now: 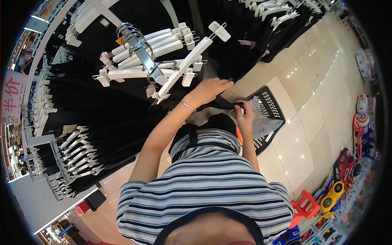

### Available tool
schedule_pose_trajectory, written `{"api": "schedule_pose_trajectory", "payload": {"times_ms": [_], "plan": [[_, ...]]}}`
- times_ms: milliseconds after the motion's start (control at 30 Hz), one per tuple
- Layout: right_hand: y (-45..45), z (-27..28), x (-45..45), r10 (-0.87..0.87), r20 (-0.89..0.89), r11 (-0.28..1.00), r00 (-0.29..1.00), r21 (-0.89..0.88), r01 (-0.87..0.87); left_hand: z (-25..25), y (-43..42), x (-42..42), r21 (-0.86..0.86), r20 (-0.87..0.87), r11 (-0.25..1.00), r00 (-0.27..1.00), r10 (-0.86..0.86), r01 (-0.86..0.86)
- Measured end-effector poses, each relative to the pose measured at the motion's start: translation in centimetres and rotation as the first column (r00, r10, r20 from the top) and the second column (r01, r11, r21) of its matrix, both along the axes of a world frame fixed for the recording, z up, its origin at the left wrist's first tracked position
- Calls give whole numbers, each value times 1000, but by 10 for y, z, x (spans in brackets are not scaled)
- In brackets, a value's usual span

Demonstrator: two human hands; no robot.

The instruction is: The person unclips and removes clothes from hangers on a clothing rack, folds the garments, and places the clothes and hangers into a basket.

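Observation:
Both of my hands are at a piece of black clothing [218, 102] in front of my waist. My left hand [209, 90] rests on it, just right of a tilted white clip hanger [192, 61]; what its fingers grip is hidden. My right hand [245, 114] pinches the cloth's edge between thumb and fingers. White hangers [141, 73] hang from a metal rack arm [143, 57] at the upper left of my hands. Below my right hand lies a clear plastic bag [265, 124] on a black basket [271, 102].
Racks of black clothes [102, 102] stand at the left and top. More white hangers [77, 151] hang at the lower left. Tiled floor [302, 122] stretches to the right, with toy cars [332, 196] and a red plastic stool [307, 204] at the lower right.

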State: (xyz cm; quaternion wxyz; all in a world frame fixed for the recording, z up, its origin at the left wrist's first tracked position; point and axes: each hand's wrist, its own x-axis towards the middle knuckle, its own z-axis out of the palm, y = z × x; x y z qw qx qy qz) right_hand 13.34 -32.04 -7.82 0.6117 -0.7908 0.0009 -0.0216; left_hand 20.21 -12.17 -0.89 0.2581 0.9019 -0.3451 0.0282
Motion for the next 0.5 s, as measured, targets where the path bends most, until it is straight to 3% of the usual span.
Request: {"api": "schedule_pose_trajectory", "payload": {"times_ms": [33,133,233,333,433,467,500], "plan": [[1,0,0,-8,-73,1000,997,-8,7,-2,1,1,-17,9,1000,1000,-23,23],[-1,0,8,154,115,988,981,-44,-150,-5,3,3,-61,16,996,997,-71,72],[-4,4,17,374,171,865,912,289,-409,-7,4,6,-90,-19,994,997,-70,68],[-18,-7,15,421,-195,855,886,411,-316,0,3,8,-95,-123,995,991,-53,41],[-4,-5,22,123,139,953,983,259,-156,7,-2,2,-142,-307,989,949,-74,31],[-4,1,24,81,255,994,964,53,-97,4,-4,0,-190,-329,981,939,-97,34],[-1,7,26,64,286,997,956,17,-72,2,-7,-1,-238,-350,971,929,-121,37]]}}
